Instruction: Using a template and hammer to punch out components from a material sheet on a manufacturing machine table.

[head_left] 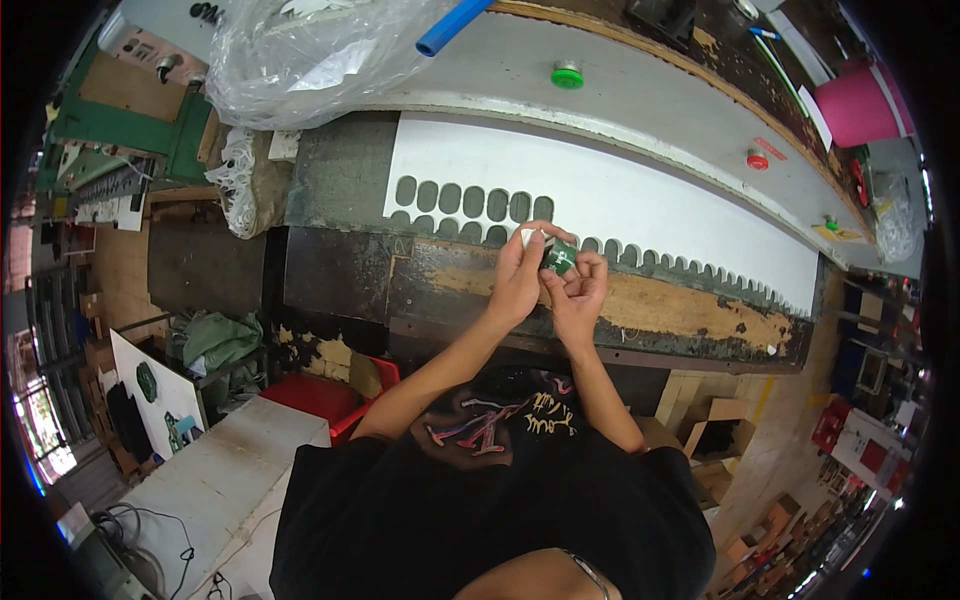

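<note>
Head view: both hands up over the front edge of the counter [640, 305], working one small green piece [561, 258] between them. Left hand [518, 282] fingers clamped on its left side, with a bit of white at the fingertips; a tab or backing, can't tell which. Right hand [580, 293] fingers pinched on the piece from below and right. Looks like a mid-step fiddle: peeling or separating something off the green piece, judged only from the two-handed pinch. Any next move likely needs a firm hold by one hand while the other pulls, small motions only. Just beyond the fingers lies the white sheet [640, 190] with rows of oval cutouts, its scalloped edge right behind the hands. Farther beyond, the grey machine deck with a green button [567, 75] and a red button [758, 160], well apart from the hands. Plastic bag [300, 55] and blue tube [450, 27] far up-left. Open room: the worn wood strip right of the fingers, and free air below them toward the torso.
</note>
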Demonstrator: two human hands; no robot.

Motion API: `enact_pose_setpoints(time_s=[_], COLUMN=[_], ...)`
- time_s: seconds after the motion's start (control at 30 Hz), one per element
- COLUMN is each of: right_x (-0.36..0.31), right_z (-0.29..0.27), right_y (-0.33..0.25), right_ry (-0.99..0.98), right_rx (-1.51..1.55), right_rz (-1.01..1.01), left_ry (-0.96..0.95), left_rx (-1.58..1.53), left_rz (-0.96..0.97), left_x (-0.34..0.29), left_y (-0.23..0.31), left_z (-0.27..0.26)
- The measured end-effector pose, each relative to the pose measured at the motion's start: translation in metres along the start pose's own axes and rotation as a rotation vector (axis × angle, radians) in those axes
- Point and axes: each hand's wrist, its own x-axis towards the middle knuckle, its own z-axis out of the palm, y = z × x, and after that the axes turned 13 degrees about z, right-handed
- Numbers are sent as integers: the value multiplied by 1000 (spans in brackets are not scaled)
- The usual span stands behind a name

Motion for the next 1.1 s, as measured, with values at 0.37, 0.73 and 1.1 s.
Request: enact_pose_setpoints(time_s=[0.37,0.73,1.1], right_x=[-8,7,0], right_z=[-10,0,4], right_y=[2,-20,-4], right_ry=[-30,-117,-190], right_rx=[27,-33,309], right_rz=[162,229,541], left_ry=[-227,-350,-204], left_rx=[257,529,671], left_rz=[65,144,238], left_x=[6,16,5], left_y=[4,45,37], left_z=[-8,-11,-23])
